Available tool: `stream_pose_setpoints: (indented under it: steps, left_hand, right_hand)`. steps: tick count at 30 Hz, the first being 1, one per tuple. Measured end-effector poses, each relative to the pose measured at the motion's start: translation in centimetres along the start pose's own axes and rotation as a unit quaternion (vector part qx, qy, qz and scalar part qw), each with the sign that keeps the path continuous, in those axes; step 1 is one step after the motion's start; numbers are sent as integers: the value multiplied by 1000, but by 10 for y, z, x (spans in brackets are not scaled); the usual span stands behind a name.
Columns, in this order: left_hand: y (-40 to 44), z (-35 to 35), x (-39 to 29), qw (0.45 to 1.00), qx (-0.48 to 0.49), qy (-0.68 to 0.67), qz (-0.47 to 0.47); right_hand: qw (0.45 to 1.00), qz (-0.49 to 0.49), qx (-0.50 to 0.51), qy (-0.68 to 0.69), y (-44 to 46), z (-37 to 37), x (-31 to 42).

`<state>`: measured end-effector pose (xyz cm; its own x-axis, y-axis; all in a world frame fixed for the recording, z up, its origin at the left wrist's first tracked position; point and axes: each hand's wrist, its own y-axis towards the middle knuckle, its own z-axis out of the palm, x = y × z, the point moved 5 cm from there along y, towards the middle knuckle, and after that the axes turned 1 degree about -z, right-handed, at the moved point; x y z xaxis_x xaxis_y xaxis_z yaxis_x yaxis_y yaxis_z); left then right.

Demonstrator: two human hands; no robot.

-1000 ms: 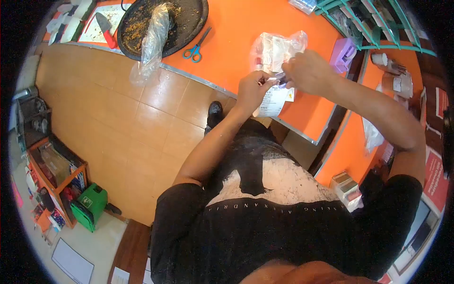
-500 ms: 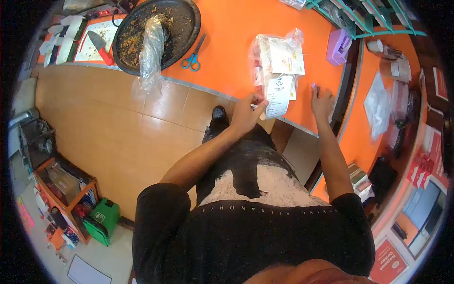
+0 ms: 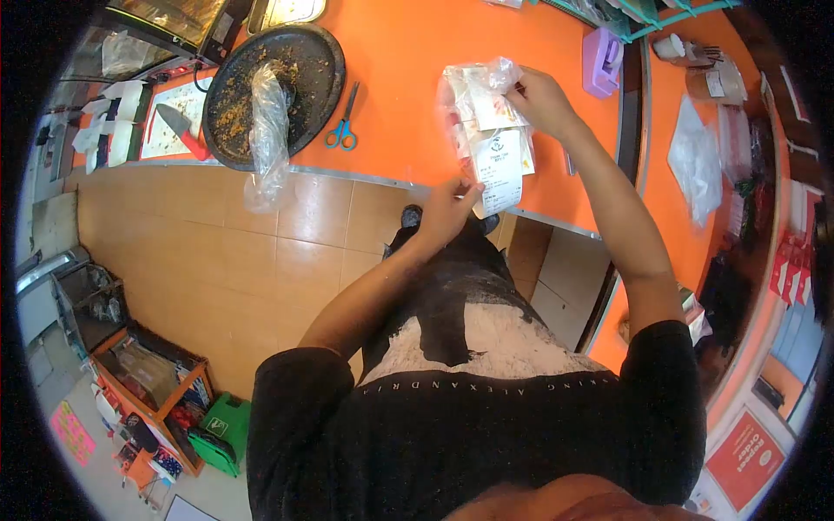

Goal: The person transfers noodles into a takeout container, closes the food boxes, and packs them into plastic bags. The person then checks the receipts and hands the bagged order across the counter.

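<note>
A clear plastic bag [image 3: 452, 95] holding small printed boxes or packets lies on the orange table near its front edge. Over its lower part hangs a white printed receipt [image 3: 499, 165]. My left hand [image 3: 447, 213] pinches the lower left edge of the receipt, with the fingertips partly hidden. At the far end, my right hand [image 3: 540, 100] has its fingers closed on the gathered top of the bag. A purple tape dispenser [image 3: 601, 62] stands just beyond my right hand.
Left of the bag lie blue-handled scissors [image 3: 342, 130] and a round dark pan [image 3: 326, 65] with crumbs, a crumpled plastic bag [image 3: 269, 130] across it. Farther left, a red-handled knife [image 3: 181, 126] rests on a white board [image 3: 156, 143]. Another orange counter [image 3: 665, 148] runs along the right.
My right hand has moved forward and left from the bare tabletop to the bag's gathered top and closed on it. My left hand stays at the receipt's lower edge. The view has shifted slightly.
</note>
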<state>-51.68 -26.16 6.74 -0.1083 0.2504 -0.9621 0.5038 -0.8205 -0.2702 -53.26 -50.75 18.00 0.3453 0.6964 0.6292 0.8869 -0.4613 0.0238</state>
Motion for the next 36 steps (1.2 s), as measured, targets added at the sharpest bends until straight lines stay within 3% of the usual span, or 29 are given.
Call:
stream_pose_setpoints:
  steps: [2, 4, 7, 10, 12, 14, 17, 19, 20, 22, 23, 24, 26, 28, 29, 31, 32, 33, 36]
  left_hand:
    - [3, -6, -10, 999, 15, 22, -18]
    - [7, -14, -22, 998, -46, -26, 15]
    - [30, -15, 5, 996, -55, -64, 25]
    - [37, -12, -14, 994, -5, -108, 6]
    - [35, -8, -40, 996, 18, -78, 42]
    - [36, 2, -59, 993, 60, -52, 82]
    - [53, 24, -83, 989, 65, -60, 121]
    - [56, 47, -109, 966, 99, -183, 151]
    - [55, 65, -120, 966, 121, -173, 151]
    - [51, 113, -139, 924, 218, -284, 132]
    - [48, 135, -139, 946, 193, -258, 39]
    - [46, 159, -137, 928, 212, -306, -1]
    - [38, 215, -125, 931, 272, -243, 25]
    - [30, 267, -120, 923, 327, -195, 48]
    - [25, 291, -121, 917, 353, -178, 56]
    - [30, 333, -87, 838, 493, -229, -40]
    - [36, 350, -71, 805, 536, -241, -75]
    - [42, 363, -47, 802, 536, -236, -117]
    - [28, 405, -72, 831, 512, -160, -146]
  right_hand:
    - [1000, 19, -9, -1, -1, -1, 0]
    - [999, -1, -48, -9, -5, -6, 8]
    - [997, 10, -73, -11, -10, -12, 11]
    - [986, 29, -145, 76, -24, -18, 11]
    - [975, 39, -194, 98, -34, -31, 14]
    - [945, 49, -247, 207, -48, -59, 19]
    - [926, 69, -316, 194, -83, -124, 44]
    - [907, 95, -351, 210, -113, -174, 51]
    - [897, 107, -361, 231, -128, -191, 46]
    - [872, 95, -422, 230, -156, -215, 23]
    - [853, 88, -441, 264, -171, -228, 14]
    - [835, 77, -463, 287, -191, -246, 5]
    - [812, 81, -539, 210, -244, -275, -5]
    - [796, 186, -559, 138, -292, -285, -39]
    - [785, 193, -577, 119, -316, -293, -48]
    - [749, 295, -584, 107, -340, -295, -69]
    - [743, 297, -591, 100, -363, -298, -88]
    - [724, 338, -597, 73, -380, -295, -107]
    - [685, 415, -597, 48, -436, -298, -160]
